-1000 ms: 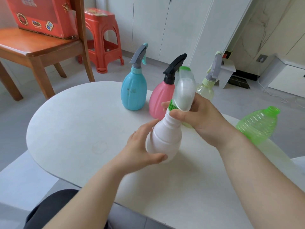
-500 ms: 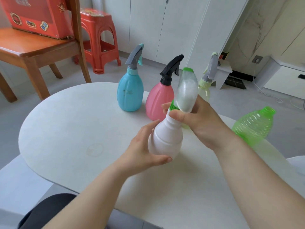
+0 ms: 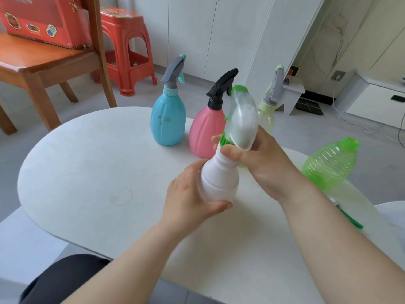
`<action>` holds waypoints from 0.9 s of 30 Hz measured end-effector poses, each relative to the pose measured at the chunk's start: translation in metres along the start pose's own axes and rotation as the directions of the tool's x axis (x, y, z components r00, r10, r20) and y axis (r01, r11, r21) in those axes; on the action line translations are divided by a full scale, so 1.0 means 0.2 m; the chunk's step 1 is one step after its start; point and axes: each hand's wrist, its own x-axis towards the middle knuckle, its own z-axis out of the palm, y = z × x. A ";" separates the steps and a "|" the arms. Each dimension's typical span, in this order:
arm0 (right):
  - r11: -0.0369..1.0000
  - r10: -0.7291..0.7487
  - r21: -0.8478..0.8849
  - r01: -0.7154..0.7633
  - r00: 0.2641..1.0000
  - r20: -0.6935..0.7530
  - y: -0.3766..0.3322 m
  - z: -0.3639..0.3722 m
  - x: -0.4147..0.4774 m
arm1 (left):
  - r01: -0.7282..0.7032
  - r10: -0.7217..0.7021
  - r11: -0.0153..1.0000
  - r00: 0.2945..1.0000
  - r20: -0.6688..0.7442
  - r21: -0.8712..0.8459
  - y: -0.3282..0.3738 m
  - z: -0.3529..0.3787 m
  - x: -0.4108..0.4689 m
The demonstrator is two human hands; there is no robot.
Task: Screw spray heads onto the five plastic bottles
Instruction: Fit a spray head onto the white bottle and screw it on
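While your left grip (image 3: 192,194) wraps the belly of the white bottle (image 3: 219,178), thumb across its base, you hold that bottle tilted and lifted above the middle of the bench (image 3: 87,172). Your right grip (image 3: 263,163) closes round the neck, thumb and fingers pinching the green collar of the clear spray head (image 3: 242,119), which sits on the bottle's mouth. How far the thread is seated cannot be told.

Behind it, three bottles stand upright on the bench with heads fitted: the blue bottle (image 3: 168,121) at left, the pink bottle (image 3: 207,132) just beside it, and the yellow bottle (image 3: 266,117) partly hidden by the spray head. To your right, the green bottle (image 3: 328,163) lies on its side, neck open and headless. Near it a green part (image 3: 348,218) lies on the bench, too blurred to identify. Beyond the bench stand a chair (image 3: 43,69) carrying a red box (image 3: 39,20), and a red stool (image 3: 127,51).
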 end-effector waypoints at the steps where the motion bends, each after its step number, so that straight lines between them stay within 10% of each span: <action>1: 0.999 0.016 0.041 -0.020 0.996 0.090 0.00 -0.04 0.01 | 0.001 0.004 0.999 0.992 0.125 -0.044 -0.01 -0.04 0.02; 7: 0.991 0.045 0.098 -0.087 0.926 0.375 -0.01 -0.09 0.04 | 0.083 0.028 0.967 0.904 0.427 -0.239 -0.05 -0.15 0.08; 13: 1.000 0.018 -0.011 -0.020 0.995 -0.101 0.00 0.06 0.01 | 0.068 -0.072 0.995 0.996 -0.060 -0.079 0.00 0.03 0.00; 16: 1.000 0.013 -0.002 -0.013 0.982 -0.188 0.01 0.07 0.00 | 0.022 -0.023 1.000 0.999 -0.023 -0.003 0.00 0.01 0.01; 23: 0.984 0.021 0.157 -0.086 0.927 0.374 0.01 -0.04 0.03 | 0.080 0.039 0.960 0.911 0.411 -0.268 -0.02 -0.15 0.08; 27: 0.978 0.030 0.191 -0.079 0.968 0.249 0.01 -0.02 0.04 | 0.068 -0.007 0.968 0.969 0.245 -0.241 -0.01 -0.09 0.06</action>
